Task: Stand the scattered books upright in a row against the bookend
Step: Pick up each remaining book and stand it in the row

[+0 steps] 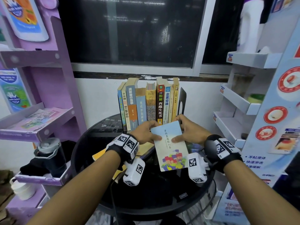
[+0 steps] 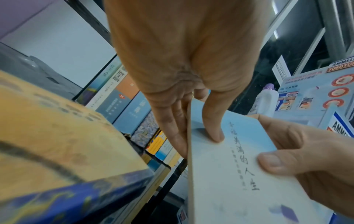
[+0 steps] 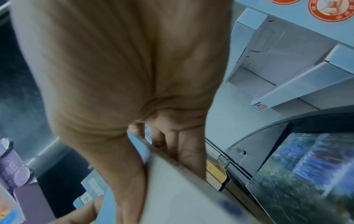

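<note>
Holding a pale blue book (image 1: 170, 143) flat above the round black surface (image 1: 84, 143), my left hand (image 1: 144, 133) and right hand (image 1: 190, 129) pinch its sides; at twelve o'clock, upright books (image 1: 146, 103) stand against a black bookend (image 1: 182, 101).

Dark window (image 1: 129, 30) with white frame above a white wall (image 1: 97, 98). Purple display shelving (image 1: 48, 88) stands at left, pale blue-white display shelving (image 1: 243, 101) at right. Round black tabletop (image 1: 90, 143) sits between them.
</note>
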`<state>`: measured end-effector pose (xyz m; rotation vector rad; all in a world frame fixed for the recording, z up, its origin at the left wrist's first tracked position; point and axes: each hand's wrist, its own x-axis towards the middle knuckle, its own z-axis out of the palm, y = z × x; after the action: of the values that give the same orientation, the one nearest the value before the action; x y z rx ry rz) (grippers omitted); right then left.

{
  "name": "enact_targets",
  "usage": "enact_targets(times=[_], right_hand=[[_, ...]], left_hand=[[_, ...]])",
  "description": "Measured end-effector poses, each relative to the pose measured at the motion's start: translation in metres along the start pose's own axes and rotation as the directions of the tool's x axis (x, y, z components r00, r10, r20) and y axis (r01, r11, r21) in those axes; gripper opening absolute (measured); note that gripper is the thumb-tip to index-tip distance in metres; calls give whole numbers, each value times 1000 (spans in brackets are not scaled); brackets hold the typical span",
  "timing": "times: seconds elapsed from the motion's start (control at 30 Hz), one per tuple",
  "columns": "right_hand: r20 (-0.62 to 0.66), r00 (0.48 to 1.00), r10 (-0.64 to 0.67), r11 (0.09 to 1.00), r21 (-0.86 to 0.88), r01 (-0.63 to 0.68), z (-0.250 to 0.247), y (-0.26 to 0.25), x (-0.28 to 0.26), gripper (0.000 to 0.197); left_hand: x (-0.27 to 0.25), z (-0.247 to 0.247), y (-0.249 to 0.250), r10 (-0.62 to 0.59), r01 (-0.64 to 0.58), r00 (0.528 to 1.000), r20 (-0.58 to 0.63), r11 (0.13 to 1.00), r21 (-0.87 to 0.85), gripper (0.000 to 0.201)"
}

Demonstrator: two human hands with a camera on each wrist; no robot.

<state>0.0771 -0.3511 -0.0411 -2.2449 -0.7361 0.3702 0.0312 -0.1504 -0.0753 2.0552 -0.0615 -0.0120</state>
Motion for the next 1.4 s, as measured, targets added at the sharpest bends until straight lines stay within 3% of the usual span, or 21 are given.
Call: enact_targets(times=[0.2,0.47,0.57,0.67,0.8,1.07,1.17,1.4], right_hand=[[-27,1000,-5,1000,7,5,-19,-3,0,21],[-143,990,4,999,-51,-12,-43,5,-2,20],[-233,972,10,997,-71,-27,-47,14,2,19],[-333,943,-9,993,-111,-30,-51,23,9,16],[-409,912,-22,985,-167,-51,-54,30,21,17],[-480,877,3,957,-253,-141,-50,35,40,28],[-501,865,33,950,-252,-182,-47,37,46,32],[-522,853,26,971,-190,-146,-35,42,67,35]], left_hand=[[26,-3,23,150,-149,989,-2,981,126,27],[65,1,58,256,-225,962,-91,938,264,25],[75,-3,73,348,-261,918,-189,890,374,30],[86,-10,87,445,-288,845,-296,845,451,31],[103,-14,97,497,-230,789,-360,783,578,34],[132,-20,96,456,-72,838,-299,637,768,47],[141,-24,97,446,-74,855,-264,610,789,51],[155,-31,95,460,-87,862,-211,546,833,55]])
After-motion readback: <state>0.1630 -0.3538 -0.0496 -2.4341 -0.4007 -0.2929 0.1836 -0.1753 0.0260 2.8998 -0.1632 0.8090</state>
